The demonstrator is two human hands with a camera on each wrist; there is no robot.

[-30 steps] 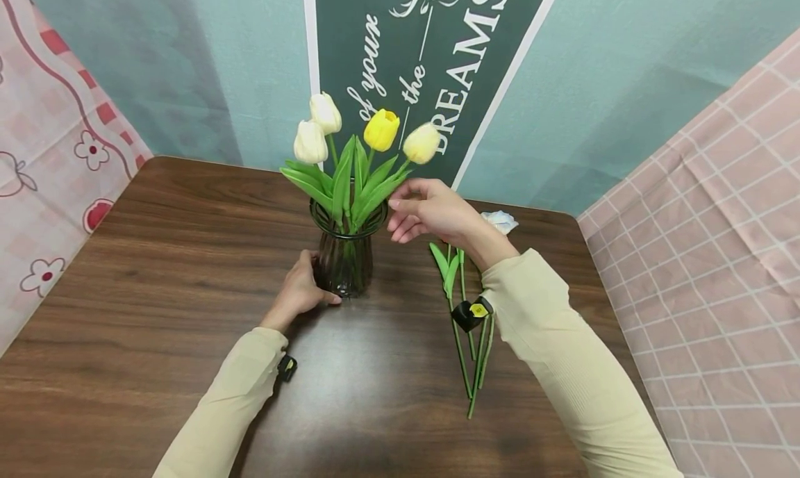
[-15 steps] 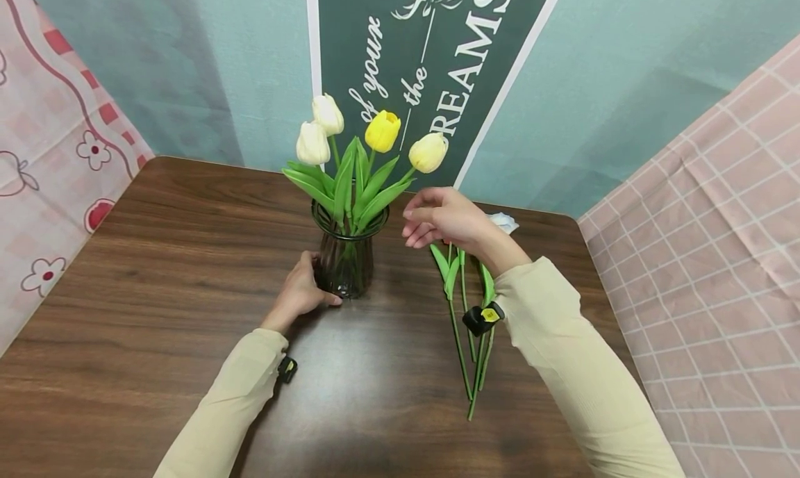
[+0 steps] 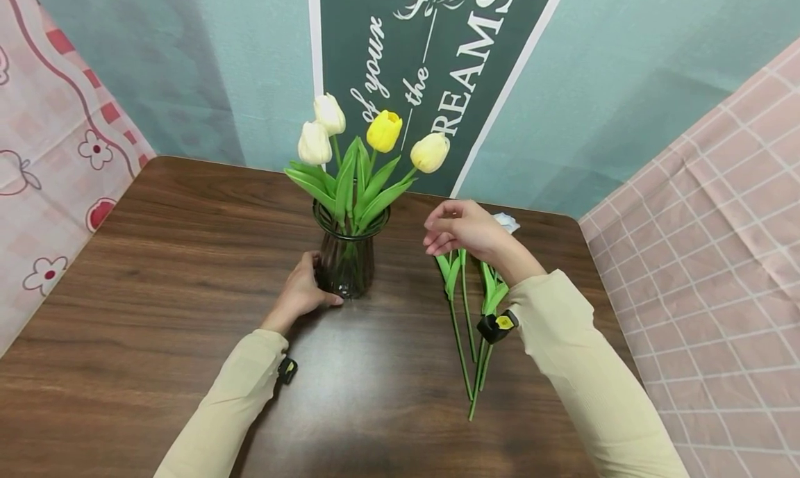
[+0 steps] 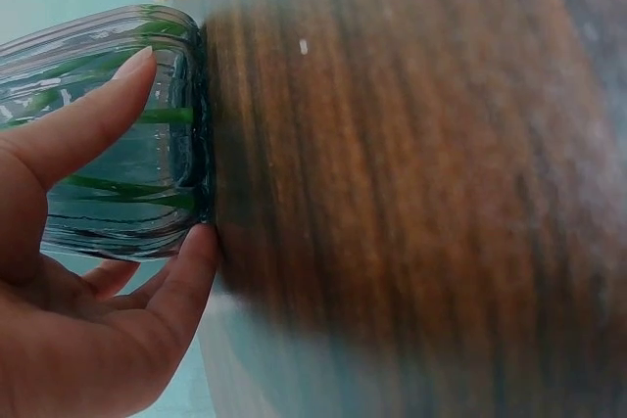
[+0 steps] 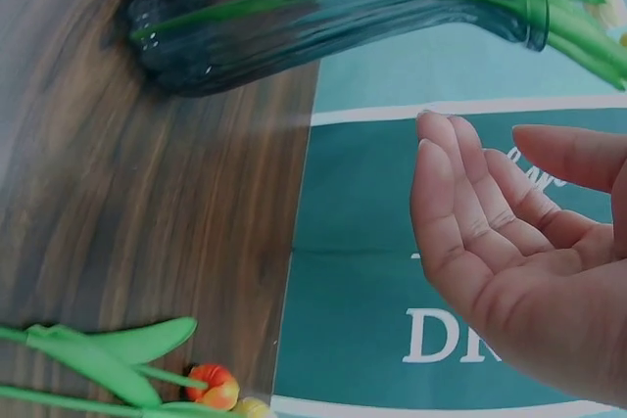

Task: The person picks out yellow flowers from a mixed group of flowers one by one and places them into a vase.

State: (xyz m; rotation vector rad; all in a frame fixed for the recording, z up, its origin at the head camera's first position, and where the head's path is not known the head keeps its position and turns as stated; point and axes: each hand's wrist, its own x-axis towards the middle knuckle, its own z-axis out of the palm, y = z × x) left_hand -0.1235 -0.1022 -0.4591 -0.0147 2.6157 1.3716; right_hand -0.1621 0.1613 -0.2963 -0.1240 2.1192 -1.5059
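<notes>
A dark, see-through glass vase (image 3: 347, 266) stands upright on the table. In it are two white tulips (image 3: 314, 143), a yellow tulip (image 3: 384, 131) and a pale yellow tulip (image 3: 429, 152) with green leaves. My left hand (image 3: 298, 290) holds the vase low on its left side; the left wrist view shows the thumb and fingers around its base, with stems visible through the glass. To the vase's right my right hand (image 3: 470, 231) hangs above the loose flowers (image 3: 454, 283), fingers loosely bent. The right wrist view shows nothing between thumb and fingers.
Several loose stems lie on the wooden table (image 3: 187, 256) at the right. Among them are a red-orange flower head (image 5: 213, 385) and a pale blue one (image 3: 507, 222). Behind stands a blue cloth with a dark green lettered panel (image 3: 431, 61). A pink checked cloth (image 3: 700, 269) borders the right.
My right hand has drawn away from the pale yellow tulip, to the right and slightly down, over the loose flowers. That tulip leans further right. My left hand stays on the vase.
</notes>
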